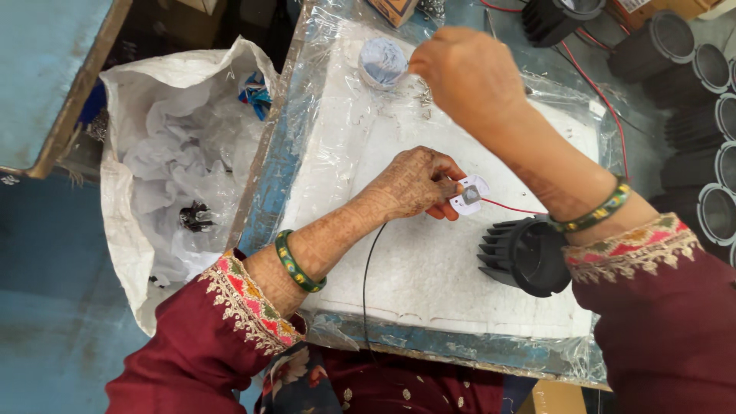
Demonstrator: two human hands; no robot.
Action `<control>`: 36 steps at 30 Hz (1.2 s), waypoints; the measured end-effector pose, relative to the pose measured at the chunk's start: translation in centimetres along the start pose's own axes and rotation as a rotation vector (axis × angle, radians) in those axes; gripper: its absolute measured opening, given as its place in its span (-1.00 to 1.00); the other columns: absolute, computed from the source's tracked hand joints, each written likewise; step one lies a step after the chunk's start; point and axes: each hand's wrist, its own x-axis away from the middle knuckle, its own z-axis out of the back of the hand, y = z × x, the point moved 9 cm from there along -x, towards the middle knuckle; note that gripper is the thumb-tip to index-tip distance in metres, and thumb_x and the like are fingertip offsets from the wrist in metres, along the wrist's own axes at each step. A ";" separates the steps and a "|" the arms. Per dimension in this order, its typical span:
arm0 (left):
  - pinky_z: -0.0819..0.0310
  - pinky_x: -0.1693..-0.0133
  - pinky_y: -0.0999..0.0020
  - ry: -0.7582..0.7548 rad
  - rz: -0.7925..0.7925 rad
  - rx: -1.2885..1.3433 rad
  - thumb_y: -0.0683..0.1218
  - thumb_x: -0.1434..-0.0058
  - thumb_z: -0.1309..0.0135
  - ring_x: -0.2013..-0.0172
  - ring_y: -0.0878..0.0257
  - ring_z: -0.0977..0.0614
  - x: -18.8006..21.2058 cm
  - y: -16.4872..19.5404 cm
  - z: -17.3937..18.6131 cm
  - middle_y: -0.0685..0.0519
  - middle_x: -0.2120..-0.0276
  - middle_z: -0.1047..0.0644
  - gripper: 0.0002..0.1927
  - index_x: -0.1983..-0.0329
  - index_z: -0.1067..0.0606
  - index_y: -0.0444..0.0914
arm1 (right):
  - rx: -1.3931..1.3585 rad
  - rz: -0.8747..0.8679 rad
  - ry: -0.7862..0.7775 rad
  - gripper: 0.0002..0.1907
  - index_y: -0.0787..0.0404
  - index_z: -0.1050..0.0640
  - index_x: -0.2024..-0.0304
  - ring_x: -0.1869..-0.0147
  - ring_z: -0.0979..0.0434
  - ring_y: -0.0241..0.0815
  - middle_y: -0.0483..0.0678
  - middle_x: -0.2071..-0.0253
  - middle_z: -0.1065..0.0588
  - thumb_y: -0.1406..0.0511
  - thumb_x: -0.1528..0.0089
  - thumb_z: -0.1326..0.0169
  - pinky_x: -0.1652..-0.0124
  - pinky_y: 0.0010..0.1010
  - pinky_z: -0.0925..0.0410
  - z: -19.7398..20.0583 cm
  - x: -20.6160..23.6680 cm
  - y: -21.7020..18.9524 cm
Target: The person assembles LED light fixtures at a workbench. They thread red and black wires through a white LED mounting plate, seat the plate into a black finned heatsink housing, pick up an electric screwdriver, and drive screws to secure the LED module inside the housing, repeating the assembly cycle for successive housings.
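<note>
Left hand [418,184] closed in pinch; small white round board [469,195] held at fingertips above white foam sheet [429,268]. Red wire [510,207] and black wire [368,268] seen running from board. Right hand [468,73] closed on thin stick, tip dipped toward small pot of white paste [382,61]. Black finned housing [525,254] laid just right of board, under right forearm. White sack [176,176] placed beside table.

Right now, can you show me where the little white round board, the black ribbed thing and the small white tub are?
little white round board [470,195], head view, on its grey middle.
black ribbed thing [521,257], head view, on its finned side.
small white tub [382,61], head view, on its top.
</note>
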 end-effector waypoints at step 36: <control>-0.70 0.25 0.41 0.132 -0.567 -0.521 -0.17 -0.30 -0.20 0.26 0.30 -0.73 7.3 11.0 -5.9 0.04 0.21 -0.60 -0.73 -0.07 -0.60 -0.20 | -0.707 -0.779 0.076 -0.89 0.28 -0.67 0.19 0.30 -0.46 -0.41 -0.12 0.33 -0.54 0.38 -0.23 -0.25 0.30 -0.56 -0.34 11.7 21.7 -0.5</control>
